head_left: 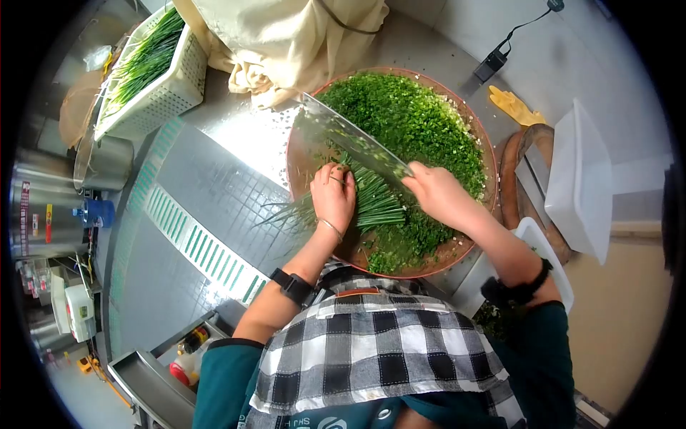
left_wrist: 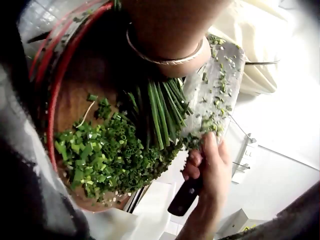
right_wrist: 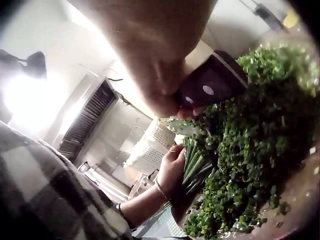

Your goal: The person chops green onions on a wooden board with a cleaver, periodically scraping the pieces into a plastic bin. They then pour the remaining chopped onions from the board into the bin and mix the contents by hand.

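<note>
Both hands gripping: left on onion bunch, right on knife.

Left hand [head_left: 334,193]: fingers bent over the bunch of green onions [head_left: 379,204], holding it against the round board [head_left: 301,159]. Bracelet [head_left: 331,229] on that wrist.

Right hand [head_left: 439,191]: fingers closed round the dark handle [left_wrist: 185,197] of the knife [head_left: 357,139]; fingertips reach the blade in the left wrist view. Blade is wide, with green bits stuck to it, slanting between the bunch and the big pile. Can't tell if its edge touches the stalks.

Counts: 1 knife, 1 board, 1 bunch under the hand. Chopped green onions [head_left: 407,114]: too many pieces to count; they cover much of the board beyond the blade and run round to the near side. Bunch sits on the board, cut ends toward the right hand, thin tips past the rim on the left.

Around the board: 1 crate [head_left: 175,89] of whole green onions, 1 yellow glove [head_left: 516,106], 1 tan cloth [head_left: 275,50].
</note>
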A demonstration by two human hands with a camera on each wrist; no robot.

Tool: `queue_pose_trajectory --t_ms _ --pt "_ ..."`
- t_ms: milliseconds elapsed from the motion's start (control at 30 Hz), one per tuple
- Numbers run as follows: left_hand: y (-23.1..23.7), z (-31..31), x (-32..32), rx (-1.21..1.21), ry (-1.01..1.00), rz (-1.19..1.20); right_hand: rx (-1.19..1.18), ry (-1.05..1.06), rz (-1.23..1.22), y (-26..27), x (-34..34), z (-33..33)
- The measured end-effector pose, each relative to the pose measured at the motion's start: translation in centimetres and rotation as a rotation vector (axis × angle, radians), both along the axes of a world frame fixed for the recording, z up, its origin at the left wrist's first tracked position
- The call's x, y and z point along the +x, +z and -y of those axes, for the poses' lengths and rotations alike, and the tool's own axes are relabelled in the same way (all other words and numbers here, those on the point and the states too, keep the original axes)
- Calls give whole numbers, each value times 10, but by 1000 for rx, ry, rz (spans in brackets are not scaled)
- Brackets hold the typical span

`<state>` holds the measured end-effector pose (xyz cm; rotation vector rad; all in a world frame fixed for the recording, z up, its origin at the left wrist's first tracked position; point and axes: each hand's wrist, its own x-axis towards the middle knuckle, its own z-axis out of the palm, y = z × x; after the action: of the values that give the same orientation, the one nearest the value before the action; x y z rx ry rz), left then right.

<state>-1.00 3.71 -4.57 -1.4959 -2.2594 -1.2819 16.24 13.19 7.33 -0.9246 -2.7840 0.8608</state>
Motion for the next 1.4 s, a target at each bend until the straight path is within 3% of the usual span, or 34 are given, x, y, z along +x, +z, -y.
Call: queue_pose_trajectory --t_ms 67,133,167,233,333,400,467,533,600,633,800,900,967,1100,1200,1267,1333,1400 --pt "2 -1 1 -3 2 10 10 6 -10 16 12 4" --pt "0 -2 0 -2 -3 10 -27 44 215 26 16 6" --pt "-2 -2 -1 -2 -5 7 -29 44 216 15 11 5" --pt "0 -2 0 -13 -9 18 -4 44 46 -20 -13 1" --pt "2 -2 -2 -20 -21 33 66 36 24 -31 -43 -1" --pt "9 3 0 -21 -35 47 -11 13 -32 -32 -37 -12" --pt "32 3 -1 -3 102 -229 -12 5 -76 -18 -27 -11" --pt "24 6 -13 -78 91 -189 -73 -30 -15 4 -15 -4" --pt "9 5 -24 -170 -168 173 -32 -13 -25 12 1 1" --pt "19 9 -19 -147 -191 273 -43 -16 7 21 8 5" --pt "12 11 -2 32 -74 129 -107 -22 176 40 26 13" --pt "8 7 -2 -10 -83 32 -81 8 228 2 11 7" --pt "7 8 -2 -6 -89 30 -5 15 27 -34 -14 2" --pt "2 6 -3 40 -87 10 -83 2 -11 -26 -15 -4" --pt "4 6 -4 55 -102 19 -93 -23 64 9 2 1" --pt "3 6 -3 52 -98 24 20 21 -23 12 17 0" --pt "5 6 -3 43 -97 31 -68 50 164 28 21 2" --pt "7 7 -4 18 -105 40 -85 63 109 3 7 -2"
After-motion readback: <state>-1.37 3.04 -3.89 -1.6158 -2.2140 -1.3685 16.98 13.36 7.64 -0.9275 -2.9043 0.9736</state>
